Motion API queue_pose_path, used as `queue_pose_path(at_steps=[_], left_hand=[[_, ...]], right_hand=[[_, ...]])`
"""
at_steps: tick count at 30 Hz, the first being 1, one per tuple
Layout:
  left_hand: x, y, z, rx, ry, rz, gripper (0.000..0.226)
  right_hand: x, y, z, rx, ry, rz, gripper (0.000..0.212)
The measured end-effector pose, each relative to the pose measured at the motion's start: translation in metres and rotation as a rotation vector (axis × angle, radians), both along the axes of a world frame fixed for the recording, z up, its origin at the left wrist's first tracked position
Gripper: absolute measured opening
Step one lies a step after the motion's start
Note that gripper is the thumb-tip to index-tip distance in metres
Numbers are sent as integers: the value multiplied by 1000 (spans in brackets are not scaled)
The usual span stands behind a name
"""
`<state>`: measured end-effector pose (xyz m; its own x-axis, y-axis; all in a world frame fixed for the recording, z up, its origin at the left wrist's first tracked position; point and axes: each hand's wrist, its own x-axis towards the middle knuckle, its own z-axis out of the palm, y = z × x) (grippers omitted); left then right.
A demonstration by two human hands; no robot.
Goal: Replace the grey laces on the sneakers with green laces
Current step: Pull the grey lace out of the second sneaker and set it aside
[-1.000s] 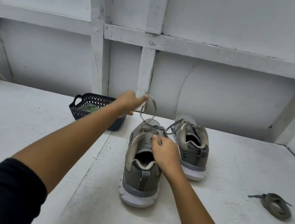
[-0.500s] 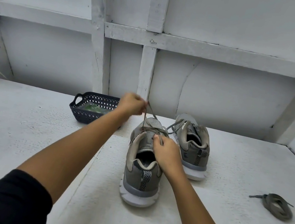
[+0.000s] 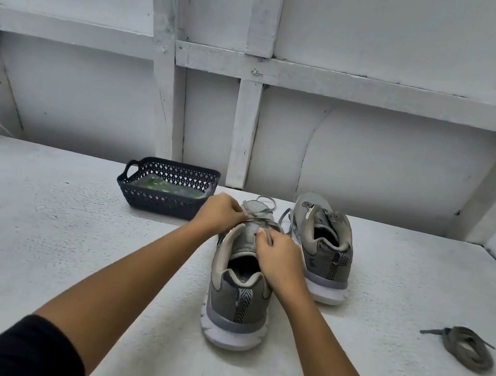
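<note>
Left hand (image 3: 222,213) pinches grey lace (image 3: 262,220) on near sneaker (image 3: 237,304); right hand (image 3: 280,263) pinches it nearer; lace crosswise between them

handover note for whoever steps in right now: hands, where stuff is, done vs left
The left hand pinches the grey lace at the front of the lacing on the near sneaker.
The right hand pinches the same lace by the tongue.
The far sneaker stands just right of it, untouched.
A coiled lace lies loose on the table, far right.
The dark basket, back left, holds something green in clear wrap, likely the new laces.
Done: apparently one lace is out.
Left: finish unlacing, then thread the green laces. Neither shoe has one yet.
</note>
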<state>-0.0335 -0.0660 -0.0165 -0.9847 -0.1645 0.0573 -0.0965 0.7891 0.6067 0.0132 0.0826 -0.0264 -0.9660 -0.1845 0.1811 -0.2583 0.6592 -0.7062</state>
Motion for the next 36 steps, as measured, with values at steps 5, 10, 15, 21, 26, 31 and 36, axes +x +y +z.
queue_pose_path(at_steps=[5, 10, 15, 21, 26, 31, 36], left_hand=[[1, 0, 6, 56, 161, 23, 22], [8, -4, 62, 1025, 295, 122, 10], [8, -6, 81, 1051, 321, 132, 26], [4, -4, 6, 155, -97, -13, 33], [6, 0, -3, 39, 110, 52, 25], [1, -5, 32, 626, 278, 117, 18], [2, -7, 50, 743, 319, 112, 27]], right_hand=[[1, 1, 0, -8, 3, 9, 30], [2, 2, 0, -16, 2, 20, 38], [3, 3, 2, -14, -2, 18, 40], [2, 0, 2, -16, -16, 12, 34], [1, 0, 0, -23, -8, 12, 34], [4, 1, 1, -36, 2, 30, 41], [4, 3, 2, -47, 0, 32, 42]])
